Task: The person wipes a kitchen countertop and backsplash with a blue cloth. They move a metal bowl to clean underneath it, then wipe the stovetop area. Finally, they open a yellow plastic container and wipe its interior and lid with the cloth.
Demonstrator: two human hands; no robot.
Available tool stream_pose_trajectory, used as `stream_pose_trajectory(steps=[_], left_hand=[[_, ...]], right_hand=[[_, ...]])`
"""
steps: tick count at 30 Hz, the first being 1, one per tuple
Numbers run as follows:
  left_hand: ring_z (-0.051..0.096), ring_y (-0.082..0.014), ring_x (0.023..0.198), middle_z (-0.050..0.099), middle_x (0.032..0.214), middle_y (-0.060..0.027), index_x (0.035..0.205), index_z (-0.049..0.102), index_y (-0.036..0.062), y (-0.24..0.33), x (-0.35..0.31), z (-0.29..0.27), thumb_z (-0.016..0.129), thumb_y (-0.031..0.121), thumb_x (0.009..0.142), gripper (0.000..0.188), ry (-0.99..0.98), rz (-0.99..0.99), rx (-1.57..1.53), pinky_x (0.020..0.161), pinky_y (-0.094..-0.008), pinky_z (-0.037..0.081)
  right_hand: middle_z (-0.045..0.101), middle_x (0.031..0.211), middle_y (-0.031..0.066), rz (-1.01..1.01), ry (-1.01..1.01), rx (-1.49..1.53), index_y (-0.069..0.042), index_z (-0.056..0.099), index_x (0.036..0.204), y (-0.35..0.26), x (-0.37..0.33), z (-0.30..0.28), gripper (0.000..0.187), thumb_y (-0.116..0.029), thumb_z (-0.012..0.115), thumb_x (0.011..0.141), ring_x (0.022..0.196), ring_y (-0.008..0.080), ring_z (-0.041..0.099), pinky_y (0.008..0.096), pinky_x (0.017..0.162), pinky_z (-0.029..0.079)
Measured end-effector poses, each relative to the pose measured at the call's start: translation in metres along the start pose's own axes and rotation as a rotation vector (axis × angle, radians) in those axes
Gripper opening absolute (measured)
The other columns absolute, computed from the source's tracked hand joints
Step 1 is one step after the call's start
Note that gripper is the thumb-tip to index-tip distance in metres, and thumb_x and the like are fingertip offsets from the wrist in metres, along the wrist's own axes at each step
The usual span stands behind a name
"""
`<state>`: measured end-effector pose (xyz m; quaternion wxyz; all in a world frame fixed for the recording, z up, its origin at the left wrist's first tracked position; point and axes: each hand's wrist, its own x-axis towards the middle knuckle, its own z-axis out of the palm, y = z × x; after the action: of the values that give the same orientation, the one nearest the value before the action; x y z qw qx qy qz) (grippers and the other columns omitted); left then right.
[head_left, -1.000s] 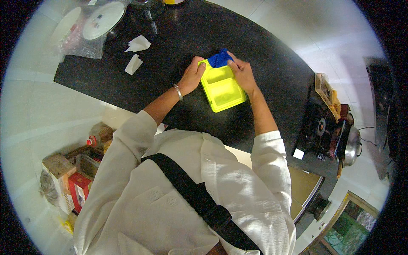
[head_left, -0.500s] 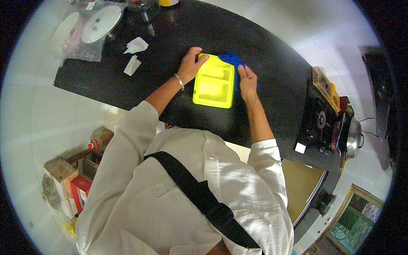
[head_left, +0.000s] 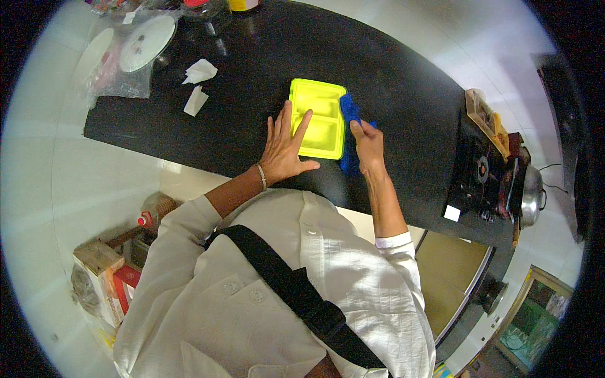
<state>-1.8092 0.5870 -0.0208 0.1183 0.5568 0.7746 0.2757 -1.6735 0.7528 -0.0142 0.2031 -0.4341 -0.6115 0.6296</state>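
A bright yellow-green divided tray (head_left: 324,118) with two large compartments lies on the black countertop (head_left: 242,142) in front of me. Over the tray's near left corner is my left hand (head_left: 285,150), its fingers spread and holding nothing. Its index finger reaches across the left compartment edge. Pinched in my right hand (head_left: 367,145) is a blue cloth (head_left: 348,108), pressed along the tray's right side. Part of the cloth hangs below, beside the tray's lower right corner.
Two white paper scraps (head_left: 200,71) lie to the left. Round white discs in clear plastic (head_left: 149,44) sit at the far left. On the right are a black gas stove (head_left: 469,173), a wooden box (head_left: 488,123) and a metal pot (head_left: 532,196). A carton (head_left: 101,277) stands lower left.
My left hand has let go of the tray's upper left edge and moved nearer, fingers spreading. The right hand has drawn the blue cloth from the top corner down the right side.
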Motion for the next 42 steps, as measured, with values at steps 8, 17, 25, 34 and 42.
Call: stream_pose_trajectory(steps=[8,17,25,34,42], left_hand=[[0.013,-0.0466,0.135,0.006,0.145,-0.0324,0.145,0.016,0.0094,0.001,0.003,-0.006,0.076,0.05,0.062,0.11,0.061,-0.013,0.024,0.104,-0.0631,0.013],[0.021,-0.0376,0.135,0.015,0.147,-0.0252,0.143,0.018,0.006,-0.016,-0.004,0.002,0.054,0.037,0.088,0.073,0.217,-0.013,-0.333,0.108,-0.0518,0.017],[0.031,-0.0287,0.131,0.024,0.146,-0.0168,0.146,0.005,0.0084,-0.04,-0.008,0.008,0.027,0.072,0.082,0.093,0.198,-0.073,-1.143,0.108,-0.0389,0.026],[0.034,-0.0261,0.13,0.032,0.142,-0.0198,0.145,0.015,0.0072,-0.06,0.026,0.001,0.017,0.067,0.087,0.083,0.037,-0.023,-1.242,0.107,-0.0351,0.027],[0.029,-0.0278,0.133,0.024,0.147,-0.0169,0.146,0.009,0.0093,-0.072,0.028,0.011,0.033,0.07,0.083,0.091,0.044,0.001,-1.283,0.111,-0.038,0.021]], right_hand=[[0.062,0.077,-0.0036,-0.068,-0.043,0.069,-0.002,0.067,0.087,-0.007,-0.009,0.001,0.015,-0.014,0.058,0.09,0.065,0.005,0.048,0.0221,0.061,0.04],[0.064,0.09,0.0032,0.088,0.204,0.278,0.0,0.063,0.1,0.03,0.015,-0.012,0.022,-0.018,0.055,0.092,0.076,0.0116,0.055,0.0269,0.074,0.045],[0.059,0.115,0.0118,0.324,0.292,0.653,-0.001,0.054,0.116,0.024,0.028,-0.047,0.035,-0.028,0.046,0.095,0.1,0.0269,0.056,0.0433,0.089,0.045],[0.058,0.097,0.0081,-0.213,0.529,0.685,-0.005,0.053,0.109,-0.051,0.089,-0.081,0.023,-0.022,0.048,0.094,0.081,0.0218,0.057,0.0368,0.07,0.049],[0.056,0.077,0.003,-0.415,0.328,0.87,-0.009,0.049,0.087,-0.105,0.107,0.017,0.014,-0.02,0.047,0.095,0.065,0.0169,0.054,0.0333,0.058,0.049]])
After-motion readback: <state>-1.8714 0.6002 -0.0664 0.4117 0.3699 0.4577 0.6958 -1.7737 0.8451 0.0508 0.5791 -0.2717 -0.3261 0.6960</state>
